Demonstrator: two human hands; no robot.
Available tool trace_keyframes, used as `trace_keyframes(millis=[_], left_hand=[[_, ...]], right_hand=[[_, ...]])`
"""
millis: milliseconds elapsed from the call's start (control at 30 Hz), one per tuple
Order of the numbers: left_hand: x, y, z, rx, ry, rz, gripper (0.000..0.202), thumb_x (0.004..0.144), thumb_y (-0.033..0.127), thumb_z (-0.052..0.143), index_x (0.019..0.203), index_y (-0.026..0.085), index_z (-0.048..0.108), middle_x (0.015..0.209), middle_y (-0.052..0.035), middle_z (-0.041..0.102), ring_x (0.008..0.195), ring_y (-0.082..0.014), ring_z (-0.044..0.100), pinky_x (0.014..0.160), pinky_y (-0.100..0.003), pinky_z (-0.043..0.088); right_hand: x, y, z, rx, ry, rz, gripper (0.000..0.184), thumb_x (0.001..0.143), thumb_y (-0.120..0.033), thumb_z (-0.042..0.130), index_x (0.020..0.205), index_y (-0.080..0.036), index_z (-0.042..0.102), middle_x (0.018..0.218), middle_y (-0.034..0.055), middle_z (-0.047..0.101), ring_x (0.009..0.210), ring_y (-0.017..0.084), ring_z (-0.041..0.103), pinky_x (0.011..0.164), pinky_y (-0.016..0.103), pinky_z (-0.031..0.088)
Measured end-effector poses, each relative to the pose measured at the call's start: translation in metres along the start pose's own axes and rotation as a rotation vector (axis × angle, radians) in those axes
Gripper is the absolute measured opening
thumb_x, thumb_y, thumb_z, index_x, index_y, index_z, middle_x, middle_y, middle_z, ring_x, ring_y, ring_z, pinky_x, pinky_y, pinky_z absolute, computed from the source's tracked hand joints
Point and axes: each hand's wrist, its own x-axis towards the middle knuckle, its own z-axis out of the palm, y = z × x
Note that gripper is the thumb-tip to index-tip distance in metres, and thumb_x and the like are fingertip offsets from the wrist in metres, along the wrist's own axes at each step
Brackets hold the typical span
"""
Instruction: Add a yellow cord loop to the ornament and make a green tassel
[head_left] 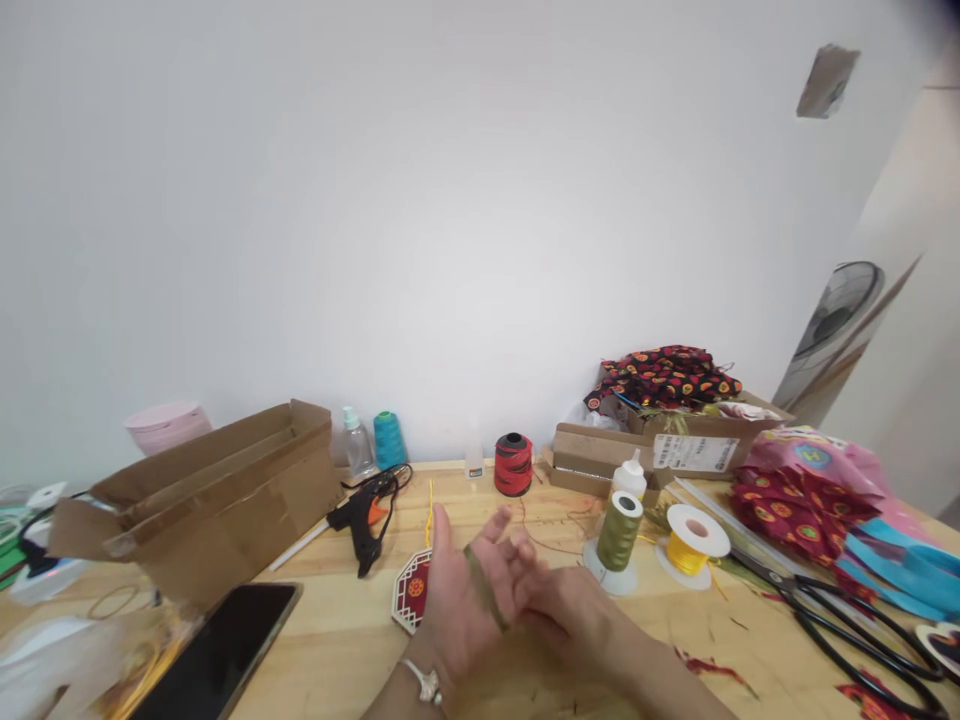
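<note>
My left hand is held palm up, thumb raised and fingers stretched out, slightly bent. A band of green thread runs across its palm. Close against its outer edge, my right hand is closed at the lower end of the band; its fingertips are partly hidden. Behind my left hand lies an octagonal red ornament with a pale lattice rim and a yellow cord, partly covered. A spool of green thread stands upright to the right of my hands.
Left are a cardboard box, a phone and a glue gun. A red thread spool stands at the back. Right are a yellow cord spool, black-handled scissors, patterned red cloth and a blue ribbon.
</note>
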Motion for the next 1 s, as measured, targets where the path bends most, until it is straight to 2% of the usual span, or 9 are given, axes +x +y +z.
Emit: trace_keyframes(millis=[67, 133, 267, 433, 600, 700, 833, 933, 1000], left_hand=[[0.004, 0.010, -0.007, -0.052, 0.088, 0.160, 0.051, 0.075, 0.056, 0.034, 0.089, 0.013, 0.057, 0.076, -0.0073, 0.058, 0.075, -0.0167, 0.056, 0.081, -0.034, 0.039], [0.007, 0.016, -0.015, -0.046, 0.148, 0.252, 0.047, 0.074, 0.053, 0.038, 0.092, 0.013, 0.055, 0.080, -0.0086, 0.058, 0.079, -0.0184, 0.056, 0.083, -0.038, 0.038], [0.011, 0.013, -0.022, 0.053, 0.223, 0.258, 0.045, 0.074, 0.053, 0.039, 0.089, 0.013, 0.054, 0.079, -0.0092, 0.058, 0.078, -0.0196, 0.056, 0.080, -0.039, 0.040], [0.011, -0.010, -0.011, 0.233, 0.188, 0.081, 0.052, 0.075, 0.058, 0.028, 0.069, 0.013, 0.054, 0.064, -0.0043, 0.055, 0.065, -0.0158, 0.055, 0.065, -0.028, 0.041], [0.007, -0.033, -0.005, 0.372, 0.133, -0.178, 0.065, 0.071, 0.065, 0.021, 0.060, 0.011, 0.056, 0.054, -0.0034, 0.051, 0.056, -0.0139, 0.049, 0.055, -0.024, 0.034], [0.005, -0.040, -0.005, 0.403, 0.121, -0.297, 0.077, 0.064, 0.073, 0.016, 0.059, 0.008, 0.057, 0.055, -0.0042, 0.049, 0.055, -0.0127, 0.047, 0.054, -0.023, 0.031], [0.005, -0.043, -0.009, 0.479, 0.069, -0.372, 0.085, 0.056, 0.078, 0.010, 0.058, 0.008, 0.056, 0.053, -0.0046, 0.048, 0.050, -0.0114, 0.044, 0.050, -0.023, 0.028], [0.003, -0.041, -0.013, 0.550, -0.003, -0.441, 0.089, 0.052, 0.080, 0.004, 0.060, 0.008, 0.056, 0.050, -0.0055, 0.049, 0.043, -0.0117, 0.042, 0.046, -0.024, 0.027], [0.000, -0.038, -0.013, 0.520, -0.059, -0.505, 0.090, 0.052, 0.080, 0.001, 0.058, 0.009, 0.056, 0.050, -0.0064, 0.049, 0.044, -0.0126, 0.044, 0.045, -0.025, 0.028]], right_hand=[[0.000, -0.003, 0.002, -0.145, -0.123, -0.049, 0.016, 0.075, -0.019, 0.048, 0.069, -0.021, 0.063, 0.063, -0.0006, 0.065, 0.052, 0.012, 0.055, 0.044, 0.021, 0.030], [0.000, -0.005, 0.001, -0.274, -0.184, -0.086, 0.017, 0.078, -0.020, 0.046, 0.071, -0.021, 0.062, 0.064, -0.0009, 0.064, 0.054, 0.011, 0.055, 0.045, 0.020, 0.029], [0.000, -0.004, -0.003, -0.372, -0.119, -0.150, 0.022, 0.083, -0.023, 0.041, 0.071, -0.020, 0.059, 0.061, -0.0005, 0.060, 0.054, 0.010, 0.052, 0.045, 0.021, 0.027], [0.000, -0.005, -0.010, -0.331, 0.051, -0.250, 0.017, 0.081, -0.024, 0.045, 0.074, -0.021, 0.060, 0.066, -0.0003, 0.060, 0.058, 0.009, 0.051, 0.048, 0.020, 0.030], [0.000, -0.005, -0.021, -0.258, 0.166, -0.134, 0.021, 0.083, -0.025, 0.044, 0.071, -0.020, 0.062, 0.059, -0.0010, 0.056, 0.050, 0.007, 0.047, 0.047, 0.017, 0.031], [0.000, -0.003, -0.025, -0.221, 0.228, -0.133, 0.023, 0.082, -0.027, 0.045, 0.073, -0.019, 0.064, 0.057, 0.0000, 0.054, 0.048, 0.007, 0.046, 0.046, 0.017, 0.032], [0.000, 0.002, -0.024, -0.155, 0.243, -0.104, 0.023, 0.082, -0.028, 0.045, 0.075, -0.019, 0.065, 0.060, 0.0013, 0.054, 0.053, 0.008, 0.049, 0.048, 0.017, 0.034], [0.002, 0.007, -0.022, -0.096, 0.223, -0.029, 0.024, 0.081, -0.031, 0.047, 0.072, -0.019, 0.065, 0.059, 0.0009, 0.054, 0.054, 0.009, 0.049, 0.049, 0.017, 0.034], [0.003, 0.012, -0.018, -0.050, 0.192, 0.031, 0.023, 0.079, -0.032, 0.050, 0.069, -0.018, 0.065, 0.058, 0.0004, 0.054, 0.054, 0.009, 0.049, 0.048, 0.017, 0.034]])
